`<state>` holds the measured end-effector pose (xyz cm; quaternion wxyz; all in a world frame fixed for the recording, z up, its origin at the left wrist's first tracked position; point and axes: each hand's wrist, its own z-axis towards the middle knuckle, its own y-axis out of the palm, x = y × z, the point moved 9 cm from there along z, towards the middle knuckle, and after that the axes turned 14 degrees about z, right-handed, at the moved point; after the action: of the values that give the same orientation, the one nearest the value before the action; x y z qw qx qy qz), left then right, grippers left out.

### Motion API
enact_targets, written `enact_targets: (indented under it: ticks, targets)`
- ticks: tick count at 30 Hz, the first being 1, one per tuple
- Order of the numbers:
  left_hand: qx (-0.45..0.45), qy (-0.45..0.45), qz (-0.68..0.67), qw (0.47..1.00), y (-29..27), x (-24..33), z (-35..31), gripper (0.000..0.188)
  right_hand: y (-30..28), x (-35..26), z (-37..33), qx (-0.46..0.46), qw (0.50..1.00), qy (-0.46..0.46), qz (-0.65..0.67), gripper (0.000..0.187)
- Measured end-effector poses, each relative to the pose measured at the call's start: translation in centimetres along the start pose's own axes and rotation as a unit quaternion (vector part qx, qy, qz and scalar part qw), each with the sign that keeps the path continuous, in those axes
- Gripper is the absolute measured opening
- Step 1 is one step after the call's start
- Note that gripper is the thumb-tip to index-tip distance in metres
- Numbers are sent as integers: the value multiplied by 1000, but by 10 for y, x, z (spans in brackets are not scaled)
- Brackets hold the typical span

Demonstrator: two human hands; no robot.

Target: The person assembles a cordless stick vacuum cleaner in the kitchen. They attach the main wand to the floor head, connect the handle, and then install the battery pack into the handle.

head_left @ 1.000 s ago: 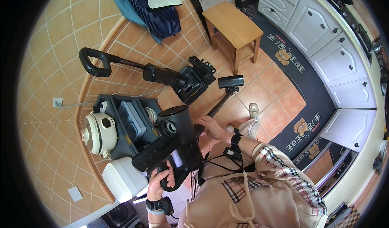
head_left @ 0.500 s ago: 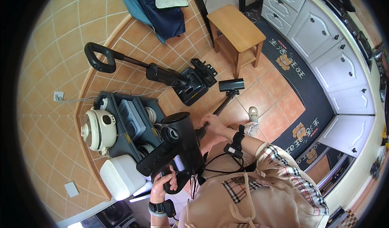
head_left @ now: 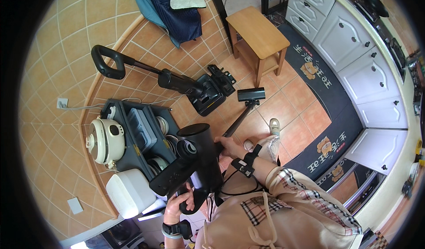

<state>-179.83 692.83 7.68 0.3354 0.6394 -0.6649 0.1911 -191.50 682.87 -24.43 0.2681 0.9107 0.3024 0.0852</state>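
Two grips likely balance the vacuum (head_left: pixel 206 157), lower centre: my left hand (head_left: pixel 177 204) closes fingers round its handle (head_left: pixel 190 212), my right hand (head_left: pixel 231 147) grasps the tube (head_left: pixel 239 121).

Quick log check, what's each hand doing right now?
Left hand: closed on the handle of the stick vacuum.
Right hand: closed on its tube.

Vacuum cleaner (head_left: pixel 204 160): black, with a cylindrical body, held raised. Its straight tube (head_left: pixel 239 119) slants down toward the wooden stool (head_left: pixel 261 29); its wide head (head_left: pixel 251 94) sits just beside the stool's legs.
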Motion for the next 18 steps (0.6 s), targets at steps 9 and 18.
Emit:
enact_targets:
  ticks: [9, 18]
  targets:
    - [-3, 2, 14, 1000, 7, -2, 0, 25, 2, 5, -4, 57, 995, -53, 69, 60]
    - [-6, 11, -13, 1000, 7, -1, -2, 25, 2, 0, -21, 20, 1000, 5, -1, 49]
